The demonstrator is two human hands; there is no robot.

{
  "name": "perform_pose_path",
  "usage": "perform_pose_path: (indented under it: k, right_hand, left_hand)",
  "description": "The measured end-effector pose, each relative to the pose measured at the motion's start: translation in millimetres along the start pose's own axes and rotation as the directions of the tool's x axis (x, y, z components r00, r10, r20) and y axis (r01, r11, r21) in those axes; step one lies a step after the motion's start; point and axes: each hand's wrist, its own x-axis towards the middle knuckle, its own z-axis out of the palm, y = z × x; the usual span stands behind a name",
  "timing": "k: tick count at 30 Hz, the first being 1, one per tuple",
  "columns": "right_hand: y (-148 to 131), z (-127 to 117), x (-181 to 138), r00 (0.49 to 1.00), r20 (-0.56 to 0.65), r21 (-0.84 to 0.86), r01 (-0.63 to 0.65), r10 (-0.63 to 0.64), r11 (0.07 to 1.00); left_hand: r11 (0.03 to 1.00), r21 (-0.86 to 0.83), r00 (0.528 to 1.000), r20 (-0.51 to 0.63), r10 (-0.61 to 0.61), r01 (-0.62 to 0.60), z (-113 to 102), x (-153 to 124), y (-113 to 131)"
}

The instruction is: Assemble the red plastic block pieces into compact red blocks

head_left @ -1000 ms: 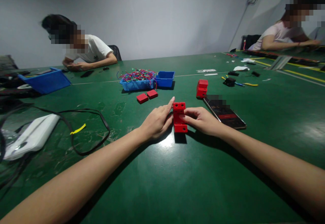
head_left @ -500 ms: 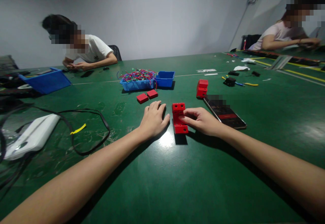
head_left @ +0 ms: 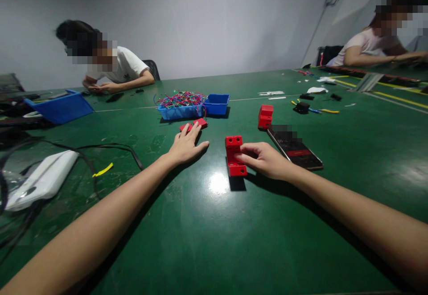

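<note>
Just right of the frame's centre, I have the red notched block [head_left: 233, 154] upright, pinched at its right side between thumb and fingers of the right hand [head_left: 264, 159]. I can't tell whether its base touches the green table [head_left: 207, 241].

Left of centre, I see the left hand [head_left: 185, 147] spread wide with nothing in its grasp, fingertips over two flat red pieces [head_left: 202, 122]; contact there is unclear to me. Just above them sits a blue tray [head_left: 182, 114] heaped with coloured wires [head_left: 183, 99]. Right of centre, a second red block [head_left: 266, 116] stands by the far end of a phone [head_left: 297, 152].
</note>
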Motion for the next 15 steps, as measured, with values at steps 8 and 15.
perform_pose_path:
  k: [8, 15]
  right_hand:
    - [-1.8, 0.6, 2.0, 1.0, 0.013, -0.031, -0.013, 0.014, 0.999]
    - [-2.2, 0.3, 1.8, 1.0, 0.009, -0.022, 0.0, 0.0, 1.0]
  left_hand:
    - [0.998, 0.039, 0.999, 0.017, 0.051, -0.052, -3.2, -1.8, 1.8]
    - [0.999, 0.009, 0.998, 0.039, 0.043, -0.043, -8.2, 0.9, -1.2]
